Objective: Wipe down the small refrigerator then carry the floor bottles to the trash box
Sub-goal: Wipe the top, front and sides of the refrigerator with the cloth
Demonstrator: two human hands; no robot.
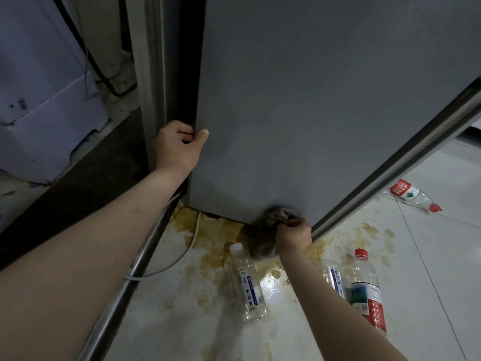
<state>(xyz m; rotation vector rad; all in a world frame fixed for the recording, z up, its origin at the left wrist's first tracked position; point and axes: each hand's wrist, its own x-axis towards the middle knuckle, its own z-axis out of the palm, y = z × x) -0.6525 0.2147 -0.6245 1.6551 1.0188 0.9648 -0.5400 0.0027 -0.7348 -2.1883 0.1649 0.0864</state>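
I'm mid-wipe: my right hand (292, 231) clamps the rag (277, 213) on the refrigerator (312, 100) at 6 o'clock, my left hand (179, 147) grips its edge at 9 o'clock, and four bottles (246, 282) lie uncollected on the floor (442, 256).

Both forearms are showing bare to the frame's edge, with no sleeve, watch or ring on the left hand (179, 147) or right hand (294, 234)

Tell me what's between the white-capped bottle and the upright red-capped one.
In the head view, the right forearm crosses that gap, above a third clear bottle lying on stained floor.
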